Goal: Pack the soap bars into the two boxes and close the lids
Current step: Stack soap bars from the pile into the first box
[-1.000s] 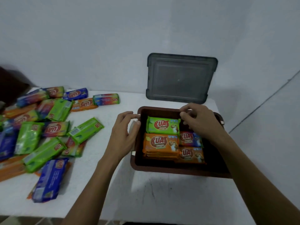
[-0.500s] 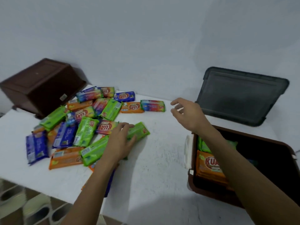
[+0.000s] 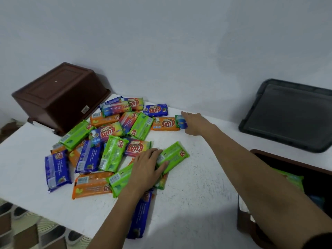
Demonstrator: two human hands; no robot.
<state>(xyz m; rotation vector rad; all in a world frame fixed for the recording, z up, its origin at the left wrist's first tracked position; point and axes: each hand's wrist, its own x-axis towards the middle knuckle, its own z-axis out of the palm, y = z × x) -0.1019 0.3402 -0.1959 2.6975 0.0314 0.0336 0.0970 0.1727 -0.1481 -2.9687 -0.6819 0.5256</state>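
**Both hands out over the soap heap, one box part-filled**

Containers first. At the lower right edge of the frame sits the open brown box (image 3: pixel 287 161). Inside it a green-wrapped soap bar (image 3: pixel 291 178) shows against the far wall, with a scrap of blue wrapper lower down. The right forearm hides the rest. A dark grey lid (image 3: pixel 291 114) leans against the wall above it, at the right of the frame. In the upper left the upturned brown box (image 3: pixel 61 97) stands bottom-up on the white bench (image 3: pixel 197 194), so its inside is out of sight. Between the two boxes, left of centre, the loose soap bars (image 3: pixel 107 141) lie heaped in green, orange, blue and rainbow wrappers.

Now the hands. The left hand (image 3: pixel 147 168) lies palm down at centre frame. Its fingers are laid across the near end of a green bar (image 3: pixel 176 155) on the heap's right side, the grip released, resting rather than clasping. A blue bar (image 3: pixel 140 218) pokes out from under that forearm.

The right hand (image 3: pixel 195 123) is stretched far across to upper centre, arm almost straight. Its grip has the end of a rainbow-wrapped bar (image 3: pixel 180 121), fingers above and thumb below. That bar lies on the bench, touching the right end of an orange bar (image 3: pixel 165 124).
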